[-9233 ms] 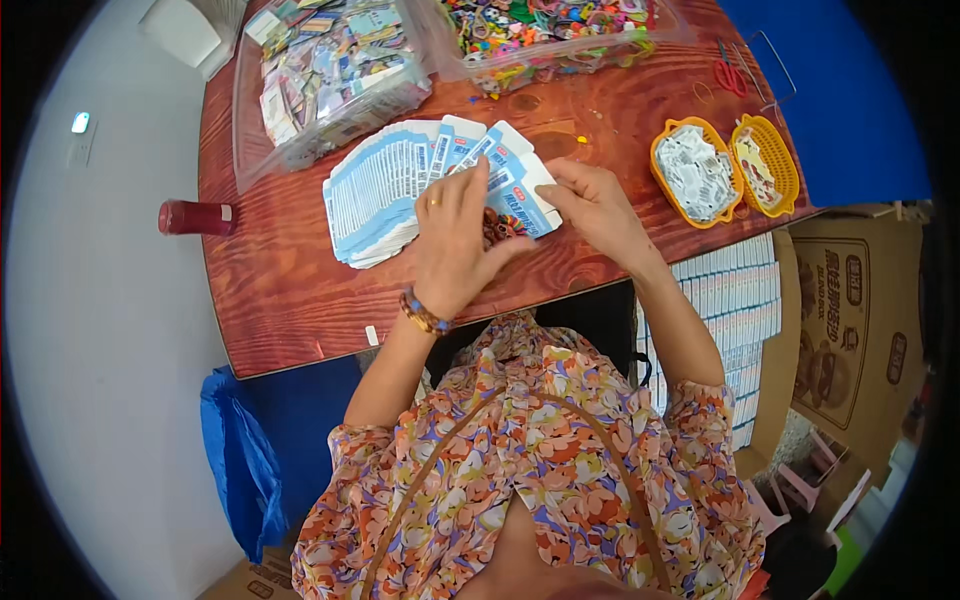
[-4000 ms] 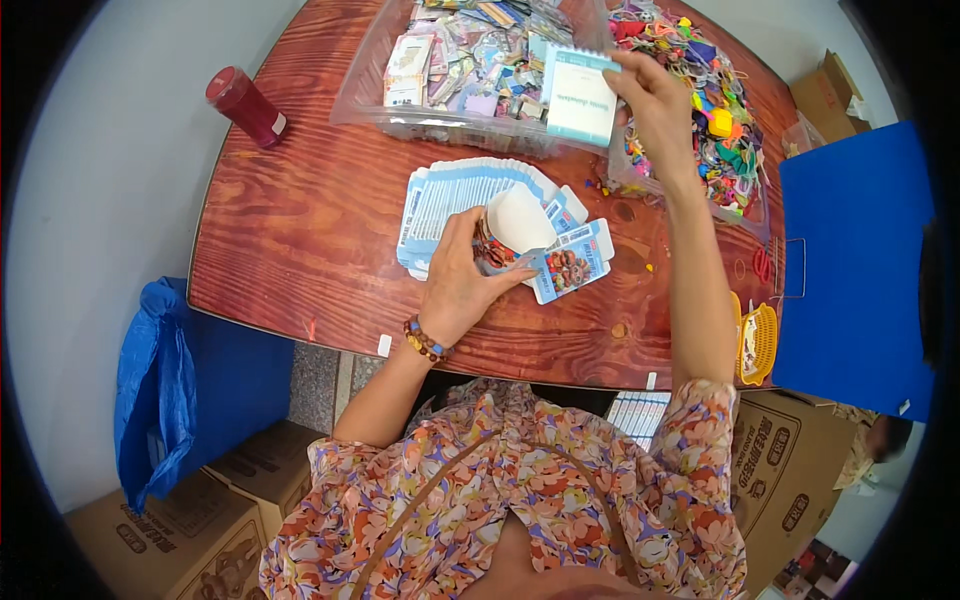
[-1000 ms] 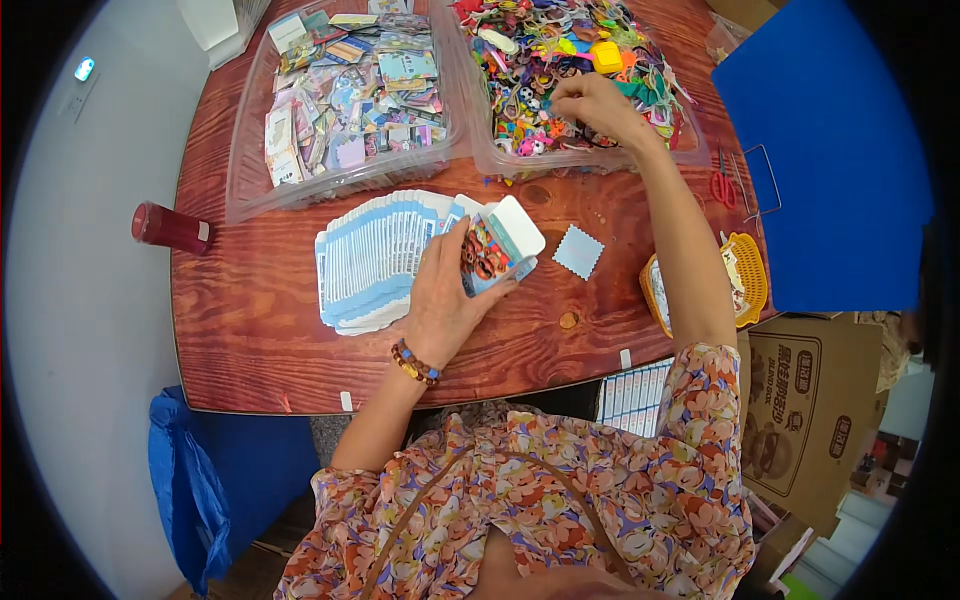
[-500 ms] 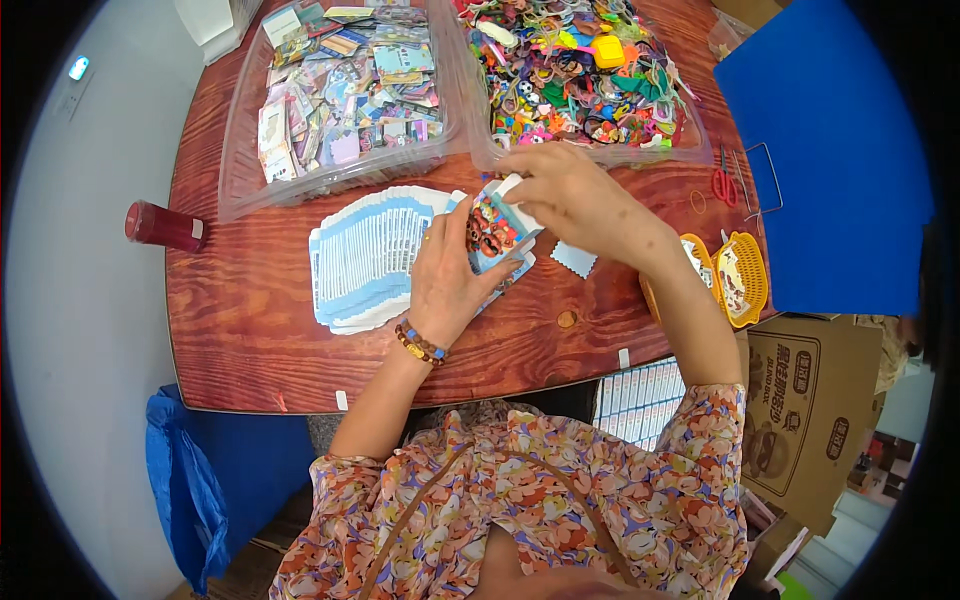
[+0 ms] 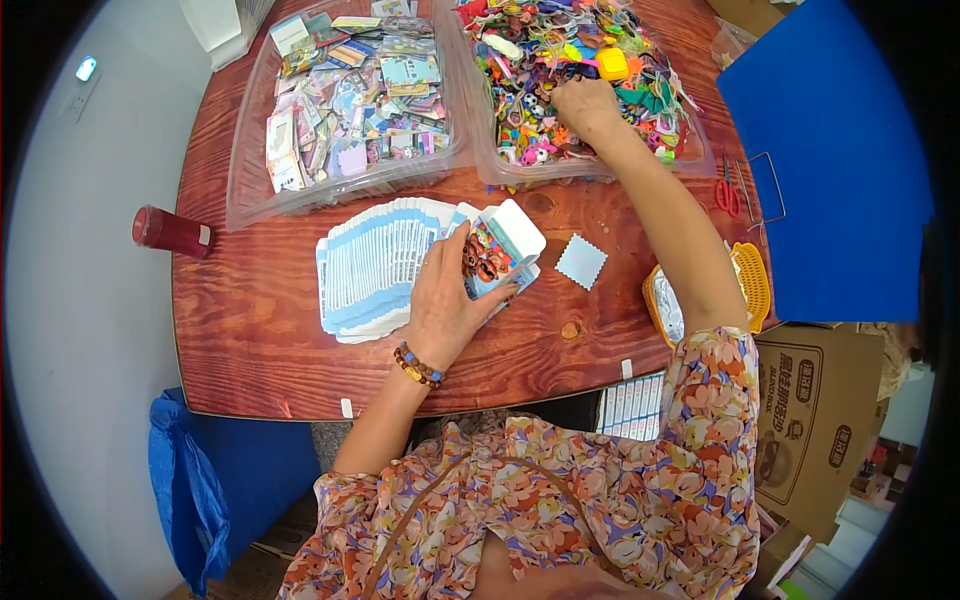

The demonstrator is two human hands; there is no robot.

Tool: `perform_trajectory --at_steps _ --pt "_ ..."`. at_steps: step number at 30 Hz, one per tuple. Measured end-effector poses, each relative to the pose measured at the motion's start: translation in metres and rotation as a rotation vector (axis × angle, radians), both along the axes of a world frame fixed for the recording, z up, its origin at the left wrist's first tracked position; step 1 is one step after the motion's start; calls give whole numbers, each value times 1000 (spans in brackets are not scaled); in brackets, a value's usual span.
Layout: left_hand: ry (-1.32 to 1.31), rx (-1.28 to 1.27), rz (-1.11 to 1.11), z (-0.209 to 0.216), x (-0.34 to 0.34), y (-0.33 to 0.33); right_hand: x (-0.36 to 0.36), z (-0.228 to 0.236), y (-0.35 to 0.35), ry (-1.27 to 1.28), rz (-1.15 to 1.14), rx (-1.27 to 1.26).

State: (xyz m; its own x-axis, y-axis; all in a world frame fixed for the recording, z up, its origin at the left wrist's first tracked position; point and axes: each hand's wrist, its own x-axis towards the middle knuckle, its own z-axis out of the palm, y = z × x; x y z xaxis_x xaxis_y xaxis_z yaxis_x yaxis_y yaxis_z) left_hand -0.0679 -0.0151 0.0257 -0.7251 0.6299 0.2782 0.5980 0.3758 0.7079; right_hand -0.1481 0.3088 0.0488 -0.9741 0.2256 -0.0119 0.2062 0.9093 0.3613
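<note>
Viewing remotely through the head camera, I log one small light-blue cardboard carton with a cartoon front (image 5: 487, 262), held above the wooden table at the right end of the fan. Its open mouth and raised white flap point to the upper right, away from the wearer; long axis runs the same diagonal, lower end hidden by the hand.

Left hand (image 5: 440, 305): clamped on the carton, thumb on the near side, fingers on the far. Right hand (image 5: 588, 108): fingertips sunk among multicoloured plastic trinkets (image 5: 640, 92); I cannot tell whether they are apart or closed on anything.

Counts: one pale-blue square card with scalloped edges (image 5: 582, 262); two clear plastic bins, one of trinkets (image 5: 600, 170), one of small printed packets (image 5: 300, 207); two yellow plastic baskets. The fan of flat blue-and-white cartons (image 5: 375, 270) overlaps too closely for me to count.

Clearances: bin walls near, just beyond the flap. Bare red-brown wooden table (image 5: 520, 355) lies between carton and near edge, and around the card.
</note>
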Motion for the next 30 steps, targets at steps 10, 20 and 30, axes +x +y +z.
perform_trajectory --at_steps 10,20,30 --pt "12 86 -17 -4 0 -2 61 34 11 353 47 -1044" --pt "79 61 -28 -7 9 7 139 63 -75 205 65 -1750" --pt "164 -44 -73 -4 34 8 184 24 -139 315 310 -686"
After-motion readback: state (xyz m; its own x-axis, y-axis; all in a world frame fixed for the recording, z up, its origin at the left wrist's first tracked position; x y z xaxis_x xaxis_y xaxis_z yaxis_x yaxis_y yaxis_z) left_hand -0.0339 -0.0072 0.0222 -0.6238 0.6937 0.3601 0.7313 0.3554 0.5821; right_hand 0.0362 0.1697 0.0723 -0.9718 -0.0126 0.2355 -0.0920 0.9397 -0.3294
